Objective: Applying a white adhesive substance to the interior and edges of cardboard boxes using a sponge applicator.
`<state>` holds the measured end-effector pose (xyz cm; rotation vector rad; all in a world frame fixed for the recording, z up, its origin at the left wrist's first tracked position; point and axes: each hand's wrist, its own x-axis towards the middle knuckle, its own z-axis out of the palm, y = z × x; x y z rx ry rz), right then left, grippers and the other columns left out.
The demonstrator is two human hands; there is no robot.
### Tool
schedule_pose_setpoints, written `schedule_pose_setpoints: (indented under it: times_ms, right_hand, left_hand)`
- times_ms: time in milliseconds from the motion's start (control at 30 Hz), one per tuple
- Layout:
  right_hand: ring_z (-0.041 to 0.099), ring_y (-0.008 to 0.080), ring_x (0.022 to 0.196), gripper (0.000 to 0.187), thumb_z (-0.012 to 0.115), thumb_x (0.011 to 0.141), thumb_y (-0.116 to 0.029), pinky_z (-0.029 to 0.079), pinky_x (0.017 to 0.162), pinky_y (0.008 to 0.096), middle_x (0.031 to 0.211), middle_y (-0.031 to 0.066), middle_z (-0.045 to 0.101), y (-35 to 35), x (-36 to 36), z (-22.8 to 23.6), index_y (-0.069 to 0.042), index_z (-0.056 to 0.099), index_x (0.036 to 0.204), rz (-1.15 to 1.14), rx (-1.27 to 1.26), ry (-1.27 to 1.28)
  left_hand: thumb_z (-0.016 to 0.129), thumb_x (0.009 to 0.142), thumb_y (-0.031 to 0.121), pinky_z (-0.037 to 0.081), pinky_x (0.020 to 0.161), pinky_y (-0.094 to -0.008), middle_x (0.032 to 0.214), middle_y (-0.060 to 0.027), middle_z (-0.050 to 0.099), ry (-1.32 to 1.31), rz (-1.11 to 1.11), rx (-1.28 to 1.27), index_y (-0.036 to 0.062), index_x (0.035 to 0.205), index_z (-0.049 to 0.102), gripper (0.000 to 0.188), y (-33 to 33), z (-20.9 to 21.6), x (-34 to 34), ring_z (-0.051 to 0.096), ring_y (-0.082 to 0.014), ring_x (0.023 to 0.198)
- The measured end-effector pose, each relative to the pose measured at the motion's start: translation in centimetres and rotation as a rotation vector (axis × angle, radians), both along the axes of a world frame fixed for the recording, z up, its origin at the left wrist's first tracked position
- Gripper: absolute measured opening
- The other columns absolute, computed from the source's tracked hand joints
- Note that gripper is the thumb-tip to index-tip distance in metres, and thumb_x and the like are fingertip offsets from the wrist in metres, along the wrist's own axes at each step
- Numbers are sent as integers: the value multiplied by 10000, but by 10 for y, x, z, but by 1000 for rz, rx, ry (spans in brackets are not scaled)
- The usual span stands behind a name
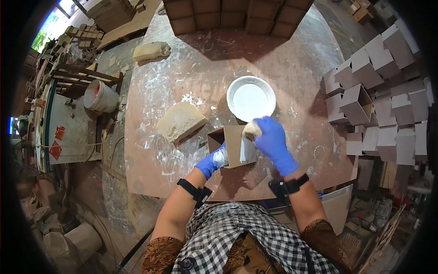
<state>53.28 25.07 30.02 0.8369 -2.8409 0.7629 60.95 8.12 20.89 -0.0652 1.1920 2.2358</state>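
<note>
A small brown open-ended box point(233, 141), likely of board, is held over the near middle of the table. My left hand point(214, 160), in a blue glove smeared white, grips it at its lower left; some of the fingers are hidden by the box. My right hand point(273, 141), gloved in blue too, is closed on a cream sponge point(252, 130) pressed to the box's right side. A white streak point(247, 150) runs down that side below the sponge. Just beyond stands a round white tub point(251, 98) with white paint-like liquid inside.
A large cut sponge block point(181, 121) lies left of the box on the white-stained table point(150, 100). Farther off is a rolled, yellowish sponge-like piece point(151, 51). Brown boxes point(232, 16) stand stacked at the far edge. Whitened boxes point(383, 98) pile up at right; a bucket point(100, 96) stands left.
</note>
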Motion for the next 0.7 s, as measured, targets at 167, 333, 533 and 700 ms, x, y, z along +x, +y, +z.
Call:
schedule_pose_setpoints:
  times_ms: [167, 333, 533, 700]
  right_hand:
    - [532, 294, 822, 301, 613, 625, -73, 405, 734, 388, 872, 101, 573, 17, 23, 8, -100, 600, 925, 319, -27, 17]
    - [533, 283, 846, 348, 601, 586, -49, 408, 740, 386, 897, 101, 580, 14, 35, 13, -99, 604, 930, 375, 23, 59]
    - [543, 281, 844, 361, 575, 567, -36, 420, 733, 392, 909, 112, 575, 3, -9, -5, -103, 604, 921, 237, -66, 183]
    - [543, 285, 819, 363, 558, 564, -23, 416, 725, 383, 899, 115, 581, 1, 48, 19, -102, 598, 916, 512, -106, 152]
  left_hand:
    - [570, 845, 80, 480, 798, -252, 1052, -24, 579, 280, -132, -491, 50, 1120, 550, 277, -4, 4, 1, 530, -113, 940]
    - [634, 795, 88, 484, 782, -262, 1014, -15, 584, 123, -42, -328, 54, 1096, 559, 312, -7, 20, 1, 520, -100, 905]
    - [625, 796, 96, 463, 828, -292, 1077, -16, 555, 144, 35, 254, 77, 1138, 522, 358, 4, -30, 4, 509, -116, 946]
    - [611, 805, 92, 462, 828, -294, 1094, -32, 552, 280, -46, 293, 72, 1124, 536, 328, 15, -79, -13, 519, -135, 948]
